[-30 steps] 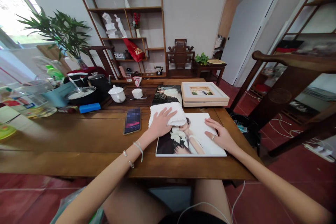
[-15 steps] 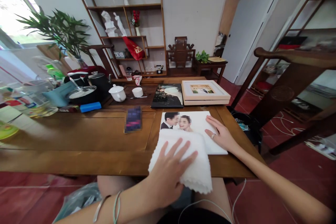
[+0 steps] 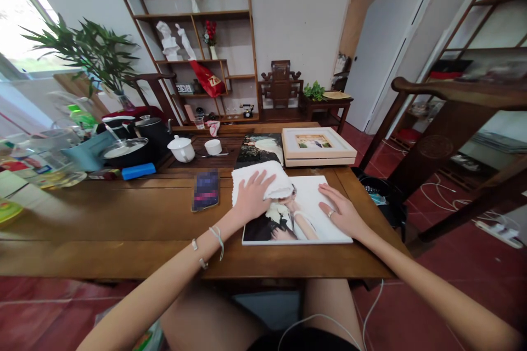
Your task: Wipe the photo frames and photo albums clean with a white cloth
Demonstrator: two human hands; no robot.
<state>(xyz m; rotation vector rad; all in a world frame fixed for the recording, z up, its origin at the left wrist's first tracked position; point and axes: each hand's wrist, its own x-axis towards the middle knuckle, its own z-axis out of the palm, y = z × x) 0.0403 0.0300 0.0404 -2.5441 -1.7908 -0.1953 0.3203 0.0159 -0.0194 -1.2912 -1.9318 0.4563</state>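
Note:
A white photo panel (image 3: 304,225) with a printed couple lies flat near the table's front edge. My left hand (image 3: 253,194) is spread over a white cloth (image 3: 280,181), pressing it on the panel's upper left part, so the top of the picture is hidden. My right hand (image 3: 340,211), with a ring on one finger, rests with fingers stretched out on the panel's right side. Just behind the panel is a dark photo album or panel (image 3: 247,156), partly covered by the cloth. Beside that one sit light-coloured picture frames (image 3: 288,148), stacked.
A phone-like dark object (image 3: 206,189) lies left of the cloth on the wooden table (image 3: 123,214). Farther back are a white lidded cup (image 3: 181,149), a small white bowl (image 3: 213,147), a blue block (image 3: 139,170) and a black kettle (image 3: 152,130). A wooden chair (image 3: 453,115) stands at the right.
My left hand has moved the cloth away from me, from the panel's front edge to its upper left, uncovering the lower picture. My right hand stays on the panel.

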